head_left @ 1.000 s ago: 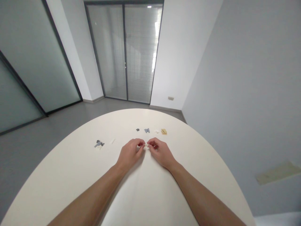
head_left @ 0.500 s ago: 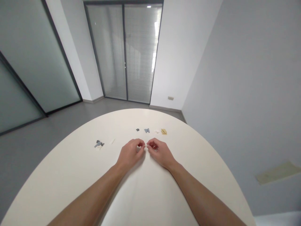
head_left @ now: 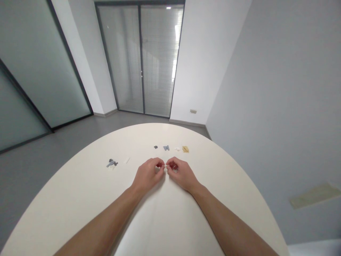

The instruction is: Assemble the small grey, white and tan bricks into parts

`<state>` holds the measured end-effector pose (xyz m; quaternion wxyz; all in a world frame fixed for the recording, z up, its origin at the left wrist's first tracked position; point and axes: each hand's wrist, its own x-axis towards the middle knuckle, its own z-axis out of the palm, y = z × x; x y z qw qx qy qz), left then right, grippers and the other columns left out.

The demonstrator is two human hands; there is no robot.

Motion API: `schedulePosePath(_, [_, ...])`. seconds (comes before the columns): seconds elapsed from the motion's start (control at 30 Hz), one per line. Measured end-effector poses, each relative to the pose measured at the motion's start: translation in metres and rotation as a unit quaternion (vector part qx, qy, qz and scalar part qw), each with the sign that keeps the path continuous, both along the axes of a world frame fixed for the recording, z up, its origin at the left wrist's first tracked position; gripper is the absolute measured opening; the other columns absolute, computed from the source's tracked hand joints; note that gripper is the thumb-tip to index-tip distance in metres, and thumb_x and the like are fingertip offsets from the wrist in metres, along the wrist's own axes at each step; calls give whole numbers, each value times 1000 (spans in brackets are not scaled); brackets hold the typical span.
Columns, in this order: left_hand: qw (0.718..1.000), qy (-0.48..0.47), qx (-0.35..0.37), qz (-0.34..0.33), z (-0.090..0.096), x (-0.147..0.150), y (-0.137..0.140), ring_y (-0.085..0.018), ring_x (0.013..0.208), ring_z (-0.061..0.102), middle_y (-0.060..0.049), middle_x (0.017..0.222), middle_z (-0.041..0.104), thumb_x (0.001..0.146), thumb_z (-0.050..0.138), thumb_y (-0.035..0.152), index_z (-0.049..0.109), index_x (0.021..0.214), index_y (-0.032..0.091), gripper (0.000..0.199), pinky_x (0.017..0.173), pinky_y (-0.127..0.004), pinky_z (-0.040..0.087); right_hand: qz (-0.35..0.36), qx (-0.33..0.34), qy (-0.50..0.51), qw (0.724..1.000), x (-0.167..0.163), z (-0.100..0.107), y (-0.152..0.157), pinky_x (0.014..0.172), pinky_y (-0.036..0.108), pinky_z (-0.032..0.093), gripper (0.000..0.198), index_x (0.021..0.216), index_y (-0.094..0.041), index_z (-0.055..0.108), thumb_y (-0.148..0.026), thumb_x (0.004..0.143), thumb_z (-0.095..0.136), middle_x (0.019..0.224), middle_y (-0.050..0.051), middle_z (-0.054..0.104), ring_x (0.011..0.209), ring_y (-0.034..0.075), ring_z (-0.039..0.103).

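Note:
Close together over the middle of the round white table (head_left: 157,227), my left hand (head_left: 149,172) and my right hand (head_left: 182,172) face each other fingertip to fingertip. Both are closed in a pinch on a small white piece (head_left: 166,165), of which only a sliver shows between the fingers. Its kind is too small to make out. Just beyond the hands lie a tan piece (head_left: 185,149), some small white pieces (head_left: 177,149), blue-grey pieces (head_left: 166,148) and a dark grey bit (head_left: 156,147).
To the left, a small heap of grey and dark pieces (head_left: 112,163) lies on the table, with a thin white strip (head_left: 128,160) beside it. Glass doors (head_left: 141,60) stand past the table's far edge. A plain wall (head_left: 287,106) rises on the right.
My hands stay almost in place, with the fingertips shifting very slightly around the white piece. The pieces on the table lie as before.

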<state>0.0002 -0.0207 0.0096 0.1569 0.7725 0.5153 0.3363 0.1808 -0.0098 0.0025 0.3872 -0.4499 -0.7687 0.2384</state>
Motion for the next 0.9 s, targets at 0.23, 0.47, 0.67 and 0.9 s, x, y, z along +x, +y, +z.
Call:
schedulePosePath(0.23, [1000,5,4,5,-2,1,0,-19,87,63,-1,89,70,85,57,22,63,90,23,8,77,-32,45,-4,2,-12,1000,0,1,-1,70,27,47,6,89,-22,64,-22,85,60,79,0,68,72,15,62])
schedulePosePath(0.47, [1000,14,0,15,1,2,-1,-19,86,63,-1,89,70,85,58,24,62,88,23,5,76,-31,43,4,4,-20,1000,-1,3,-3,70,26,45,5,89,-23,63,-21,86,59,79,-1,68,72,15,62])
schedulePosePath(0.67, [1000,16,-6,15,1,2,-2,-19,85,62,-1,89,69,85,58,24,62,88,22,5,76,-30,43,-1,4,-28,1000,-2,4,-4,70,25,43,6,88,-23,64,-21,85,60,78,-2,67,72,14,60])
schedulePosePath(0.9, [1000,12,-8,16,0,2,0,-18,86,62,-1,89,69,84,58,24,62,89,22,6,76,-29,42,2,3,-22,1000,-4,4,-4,69,24,42,5,89,-22,63,-20,86,60,79,-3,66,72,13,59])
